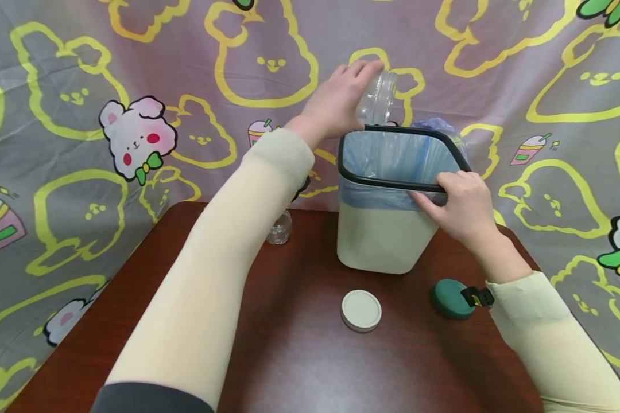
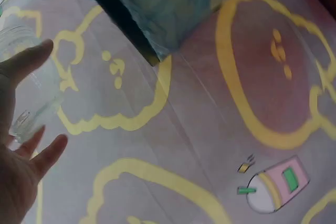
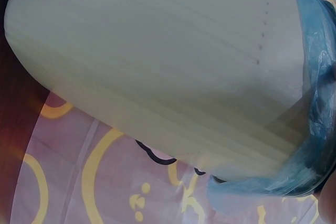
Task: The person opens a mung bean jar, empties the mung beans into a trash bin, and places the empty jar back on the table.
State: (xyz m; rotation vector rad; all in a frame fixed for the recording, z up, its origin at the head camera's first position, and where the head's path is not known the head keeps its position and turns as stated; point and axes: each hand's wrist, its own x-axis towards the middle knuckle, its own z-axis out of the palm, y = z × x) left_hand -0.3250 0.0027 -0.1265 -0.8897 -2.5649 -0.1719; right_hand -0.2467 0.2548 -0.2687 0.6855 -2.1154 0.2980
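Note:
My left hand (image 1: 341, 100) holds a clear glass jar (image 1: 379, 97) in the air, just above the back left of a trash bin (image 1: 382, 241). The left wrist view shows the thumb and fingers around the jar (image 2: 39, 90), which looks see-through; I cannot tell whether anything is inside. The bin is off-white with a black rim and a blue plastic liner (image 1: 392, 155) folded over its edge. With my right hand (image 1: 465, 203) I grip the rim at the front right corner, thumb outside on the liner. The right wrist view shows mostly the bin's side (image 3: 157, 66).
A white round lid (image 1: 361, 310) lies on the dark brown table (image 1: 299, 355) in front of the bin. A green lid (image 1: 450, 298) is under my right wrist. Another clear jar (image 1: 280, 229) stands at the back, partly behind my left arm. A patterned curtain (image 1: 165, 74) hangs behind.

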